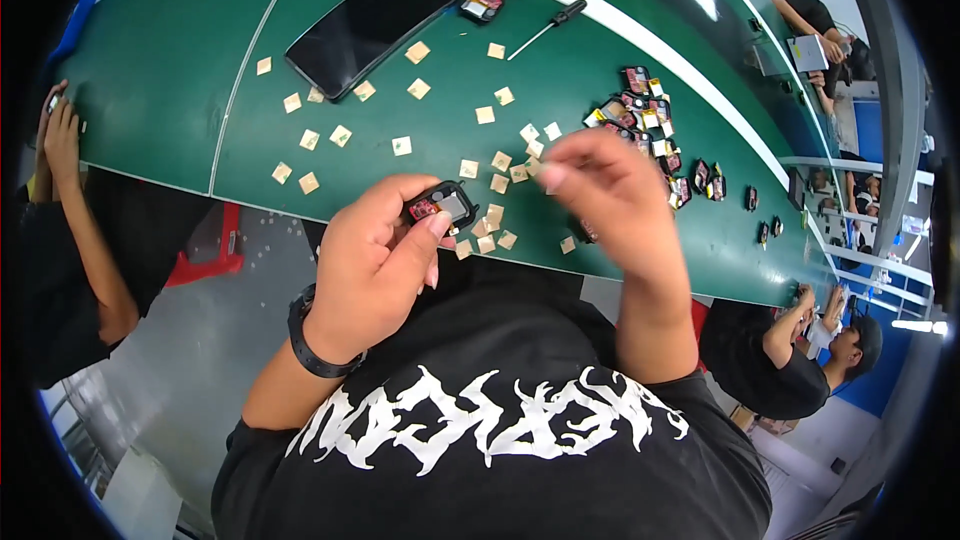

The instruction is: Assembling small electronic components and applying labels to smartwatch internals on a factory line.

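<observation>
My left hand (375, 265) is closed around a small black electronic housing (445, 205), its thumb pressed on the near edge. A red circuit board and a grey rectangular part show inside the housing. To the right, my right hand (620, 195) hovers above the table, smeared by motion, thumb and forefinger near each other. By those fingertips is a small tan square (518, 173), one of several thin squares scattered over the green table (400, 185). Whether the right fingers hold anything is not visible.
A black glossy flat panel (370, 25) lies at the back left, with two open housings (482, 4) beside it. A screwdriver (547, 28) rests behind the squares. Several housings with boards (640, 115) are piled at right. Other people sit left (75, 250) and right (775, 360).
</observation>
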Demonstrator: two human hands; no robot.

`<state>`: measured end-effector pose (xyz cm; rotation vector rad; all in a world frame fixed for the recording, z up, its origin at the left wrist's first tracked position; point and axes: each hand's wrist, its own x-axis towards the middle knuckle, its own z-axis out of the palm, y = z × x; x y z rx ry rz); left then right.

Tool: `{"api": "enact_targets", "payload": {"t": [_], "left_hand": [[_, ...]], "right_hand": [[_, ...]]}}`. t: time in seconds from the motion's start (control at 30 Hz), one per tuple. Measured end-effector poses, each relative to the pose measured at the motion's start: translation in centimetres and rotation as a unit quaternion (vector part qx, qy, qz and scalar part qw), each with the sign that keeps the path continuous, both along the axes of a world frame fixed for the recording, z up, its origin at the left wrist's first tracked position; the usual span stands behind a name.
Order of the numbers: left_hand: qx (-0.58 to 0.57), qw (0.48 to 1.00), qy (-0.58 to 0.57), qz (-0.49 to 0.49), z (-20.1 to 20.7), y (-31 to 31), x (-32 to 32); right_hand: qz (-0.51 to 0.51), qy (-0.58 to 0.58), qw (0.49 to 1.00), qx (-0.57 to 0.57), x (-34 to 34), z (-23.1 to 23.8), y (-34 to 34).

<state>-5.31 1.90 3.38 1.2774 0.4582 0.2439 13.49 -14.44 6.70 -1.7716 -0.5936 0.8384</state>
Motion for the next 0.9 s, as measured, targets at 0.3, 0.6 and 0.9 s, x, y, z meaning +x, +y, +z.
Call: {"api": "enact_targets", "payload": {"t": [0.3, 0.6, 0.9], "left_hand": [[-0.077, 0.996, -0.008, -0.040, 3.3, 1.6, -1.3], [0.116, 0.991, -0.062, -0.034, 2.4, 1.5, -1.7], [0.119, 0.981, 0.035, 0.152, -1.3, 12.4, -2.8]], "right_hand": [[-0.106, -0.520, 0.827, -0.187, 6.1, -1.8, -2.3], [-0.081, -0.467, 0.859, -0.192, 7.4, -2.2, -2.0], [-0.232, -0.122, 0.961, 0.092, 5.3, -1.2, -1.9]]}}
